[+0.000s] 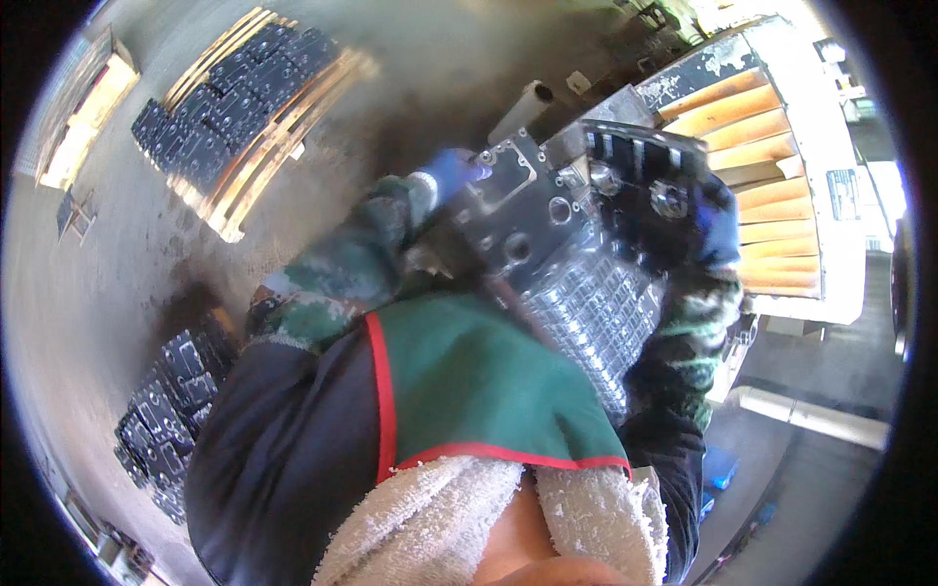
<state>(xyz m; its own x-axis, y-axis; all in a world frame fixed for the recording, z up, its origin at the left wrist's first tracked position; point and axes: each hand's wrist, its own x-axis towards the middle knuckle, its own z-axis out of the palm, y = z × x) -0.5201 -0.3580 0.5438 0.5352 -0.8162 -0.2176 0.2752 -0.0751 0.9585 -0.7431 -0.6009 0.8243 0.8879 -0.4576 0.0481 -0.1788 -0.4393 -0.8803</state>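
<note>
My left hand (452,174), in a blue glove, grips the upper left edge of a flat black metal casting (516,207) with round holes and a frame-shaped opening. Its fingertips curl over the rim. In my blue-gloved right hand (719,231) is a second black casting (640,176), held by its right side and tilted up, with ribs and round bosses showing. Part of the right-hand fingers is hidden behind that piece. Below both castings runs a shiny metal mesh belt (596,322), close in front of my green apron.
An orange strip curtain (762,186) hangs at a machine opening on the right. At the far left, a wooden pallet (318,112) bears stacked black castings (239,103). More castings (171,415) are piled at the lower left. A pale cylinder (523,112) stands beyond the belt.
</note>
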